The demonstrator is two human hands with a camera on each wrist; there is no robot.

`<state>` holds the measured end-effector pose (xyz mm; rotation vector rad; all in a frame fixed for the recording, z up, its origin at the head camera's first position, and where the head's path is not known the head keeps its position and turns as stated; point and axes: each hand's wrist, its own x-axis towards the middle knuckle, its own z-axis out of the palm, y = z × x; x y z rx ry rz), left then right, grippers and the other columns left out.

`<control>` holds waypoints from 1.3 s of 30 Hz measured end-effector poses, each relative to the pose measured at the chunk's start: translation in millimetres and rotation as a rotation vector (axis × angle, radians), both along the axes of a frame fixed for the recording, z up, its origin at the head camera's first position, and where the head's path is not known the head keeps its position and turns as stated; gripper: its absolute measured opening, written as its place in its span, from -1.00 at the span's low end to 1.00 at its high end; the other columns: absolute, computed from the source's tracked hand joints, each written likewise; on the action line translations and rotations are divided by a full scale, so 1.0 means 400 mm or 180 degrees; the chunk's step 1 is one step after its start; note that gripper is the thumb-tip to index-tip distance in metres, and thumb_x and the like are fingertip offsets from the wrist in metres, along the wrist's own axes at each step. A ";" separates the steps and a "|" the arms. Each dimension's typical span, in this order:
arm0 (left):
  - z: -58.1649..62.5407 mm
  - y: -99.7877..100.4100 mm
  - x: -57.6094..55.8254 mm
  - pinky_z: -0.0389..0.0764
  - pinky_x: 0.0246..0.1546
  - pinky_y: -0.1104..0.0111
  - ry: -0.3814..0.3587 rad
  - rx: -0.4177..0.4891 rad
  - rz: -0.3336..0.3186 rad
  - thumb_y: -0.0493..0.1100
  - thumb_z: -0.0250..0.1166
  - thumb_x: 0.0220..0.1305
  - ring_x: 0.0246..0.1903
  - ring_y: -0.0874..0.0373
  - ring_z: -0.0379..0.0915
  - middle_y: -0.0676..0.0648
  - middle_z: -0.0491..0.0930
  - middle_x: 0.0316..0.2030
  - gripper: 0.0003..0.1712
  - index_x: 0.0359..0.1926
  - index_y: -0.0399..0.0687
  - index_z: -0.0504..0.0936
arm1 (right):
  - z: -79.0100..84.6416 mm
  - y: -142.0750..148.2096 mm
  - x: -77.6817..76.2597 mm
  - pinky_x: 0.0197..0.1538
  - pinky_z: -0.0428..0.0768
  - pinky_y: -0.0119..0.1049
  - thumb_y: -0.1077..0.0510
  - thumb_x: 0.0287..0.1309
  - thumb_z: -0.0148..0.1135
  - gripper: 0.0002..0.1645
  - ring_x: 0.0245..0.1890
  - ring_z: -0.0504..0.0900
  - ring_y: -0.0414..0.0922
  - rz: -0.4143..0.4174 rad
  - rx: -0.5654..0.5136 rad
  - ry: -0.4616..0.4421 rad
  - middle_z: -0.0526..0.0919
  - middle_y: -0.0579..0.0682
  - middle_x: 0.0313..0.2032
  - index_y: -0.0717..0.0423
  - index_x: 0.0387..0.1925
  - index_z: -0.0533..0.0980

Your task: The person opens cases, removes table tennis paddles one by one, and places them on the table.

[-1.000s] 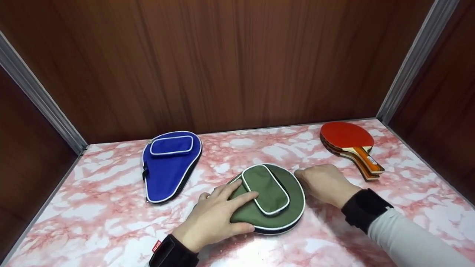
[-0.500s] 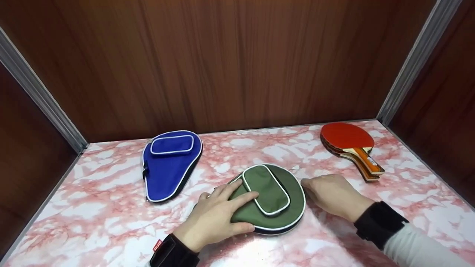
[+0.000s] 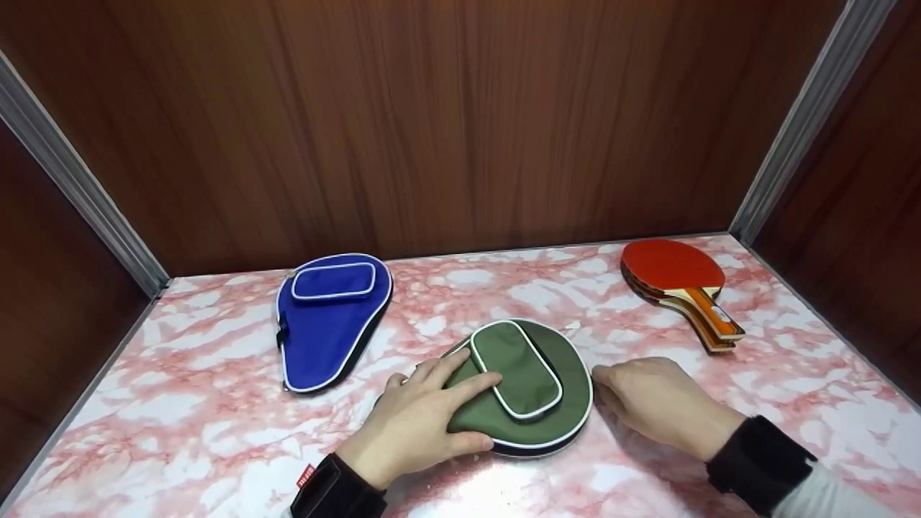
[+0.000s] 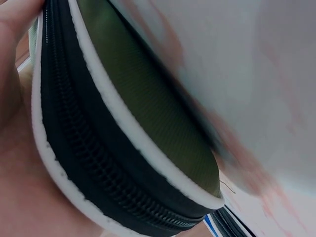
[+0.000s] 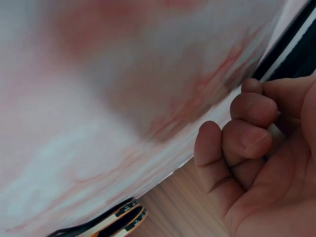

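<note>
"One blue case [image 3: 331, 338] is seen farthest left, laid flat on a pink-and-white marbled tabletop [image 3: 180, 403]. Its wide end is turned toward the back, where a small pocket [image 3: 333, 280] is outlined in white."

"What is found next to the right?"

"The left hand [image 3: 428, 417], with its fingers spread and laid over the left part of a green case [image 3: 572, 374]. The raised pocket [image 3: 518, 370] is touched by the forefinger, and the thumb is set at the near edge. The green case is placed flat at the front, near the middle, trimmed in white, with a black zip band [image 4: 108, 168] (shown close up from the left wrist) run along its side."

"And the right hand?"

"The right hand [image 3: 651, 399] is held at the rounded right edge of the green case, fingers drawn in narrow. Whether anything is pinched cannot be told; the fingertips are partly hidden."

"Is anything placed farther right?"

"Two stacked table tennis bats [image 3: 673, 265], near the back, red side up, their handles [image 3: 712, 313] pointed toward the near right."
</note>
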<state>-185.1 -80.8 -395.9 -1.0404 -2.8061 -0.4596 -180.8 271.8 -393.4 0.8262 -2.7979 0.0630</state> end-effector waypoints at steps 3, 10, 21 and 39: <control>0.001 -0.001 0.001 0.49 0.08 -0.20 -0.0008 0.0000 -0.0002 0.44 0.46 0.31 0.55 -0.13 0.31 -0.10 0.29 0.65 -0.12 0.61 0.59 0.45 | -0.002 -0.004 0.013 -0.35 0.59 0.01 0.17 0.36 0.41 -0.66 -0.52 0.68 -0.08 0.0037 -0.0014 0.0030 0.42 -0.29 -0.65 -0.17 -0.46 0.45; 0.000 -0.005 0.000 0.47 0.09 -0.21 -0.0046 0.0020 0.0007 0.44 0.46 0.31 0.55 -0.13 0.31 -0.10 0.29 0.65 -0.12 0.61 0.58 0.45 | -0.007 -0.022 0.047 -0.32 0.64 0.04 0.16 0.39 0.40 -0.78 -0.39 0.77 -0.06 0.0149 0.0005 0.0032 0.64 -0.24 -0.54 -0.20 -0.36 0.59; -0.008 -0.007 0.001 0.48 0.08 -0.20 -0.0061 0.0001 0.0077 0.44 0.46 0.31 0.56 -0.16 0.29 -0.13 0.28 0.66 -0.11 0.61 0.57 0.45 | -0.027 -0.055 0.087 -0.47 0.54 -0.02 0.13 0.36 0.45 -0.75 -0.53 0.70 -0.11 0.0180 0.0010 0.0180 0.54 -0.27 -0.63 -0.21 -0.38 0.55; 0.019 0.000 0.015 0.39 0.42 -0.29 -0.0467 0.0622 -0.0254 -0.07 0.34 0.50 0.59 -0.27 0.24 -0.17 0.32 0.63 -0.39 0.52 0.28 0.59 | 0.008 -0.054 -0.053 -0.37 0.64 0.09 0.11 0.45 0.34 -0.73 -0.50 0.70 0.01 -0.0475 -0.0046 -0.0072 0.53 -0.18 -0.61 -0.10 -0.45 0.57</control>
